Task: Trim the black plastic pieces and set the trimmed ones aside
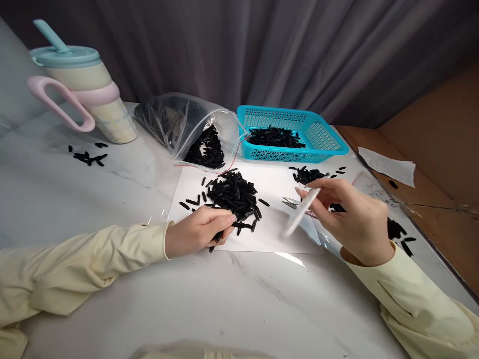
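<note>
My left hand (204,227) is closed around a few small black elongated pieces, whose dark ends show between and below the fingers. It rests at the near edge of a loose pile of such black pieces (234,192) on a white sheet (269,234). Raised over the sheet's right side, my right hand (348,214) pinches a slim white stick (304,212), blurred at its lower end, with a dark tip at the top. Its exact kind cannot be made out. Beneath that hand lie scissors (290,202), partly hidden, and a smaller heap of black pieces (309,174).
An open clear bag (168,119) spills black pieces behind the pile. Beside it stands a blue mesh basket (318,154) holding more. At the left are a tumbler with a pink handle (90,94) and scattered pieces (90,158). White paper (389,164) lies far right.
</note>
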{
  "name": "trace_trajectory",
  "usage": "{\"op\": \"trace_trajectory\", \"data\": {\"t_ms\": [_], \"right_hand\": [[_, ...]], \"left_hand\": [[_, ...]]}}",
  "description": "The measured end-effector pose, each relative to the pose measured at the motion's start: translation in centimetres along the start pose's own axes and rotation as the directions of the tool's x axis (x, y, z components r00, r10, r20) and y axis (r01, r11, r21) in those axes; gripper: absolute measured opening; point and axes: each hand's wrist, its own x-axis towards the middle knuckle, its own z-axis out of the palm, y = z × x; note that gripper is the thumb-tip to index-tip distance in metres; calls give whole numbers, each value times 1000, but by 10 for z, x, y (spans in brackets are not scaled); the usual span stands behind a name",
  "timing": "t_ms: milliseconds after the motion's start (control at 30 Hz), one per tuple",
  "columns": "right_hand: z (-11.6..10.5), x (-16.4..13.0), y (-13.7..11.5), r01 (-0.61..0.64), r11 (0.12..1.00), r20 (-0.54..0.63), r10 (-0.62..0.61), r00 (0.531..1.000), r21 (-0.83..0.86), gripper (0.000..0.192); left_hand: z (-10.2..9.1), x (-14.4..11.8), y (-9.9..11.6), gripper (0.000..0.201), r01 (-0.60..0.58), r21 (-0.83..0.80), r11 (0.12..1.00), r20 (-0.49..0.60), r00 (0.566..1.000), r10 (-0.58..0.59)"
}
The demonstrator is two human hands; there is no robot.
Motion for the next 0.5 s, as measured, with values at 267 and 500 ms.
{"op": "trace_trajectory", "data": {"t_ms": [267, 500], "right_hand": [[2, 1, -15, -610, 578, 515, 344, 785, 542, 36], [7, -1, -13, -733, 496, 704, 293, 646, 466, 39]], "left_hand": [[0, 0, 0, 38, -2, -14, 1000, 10, 1000, 2], [-1, -1, 0, 36, 18, -38, 999, 11, 1000, -17]]}}
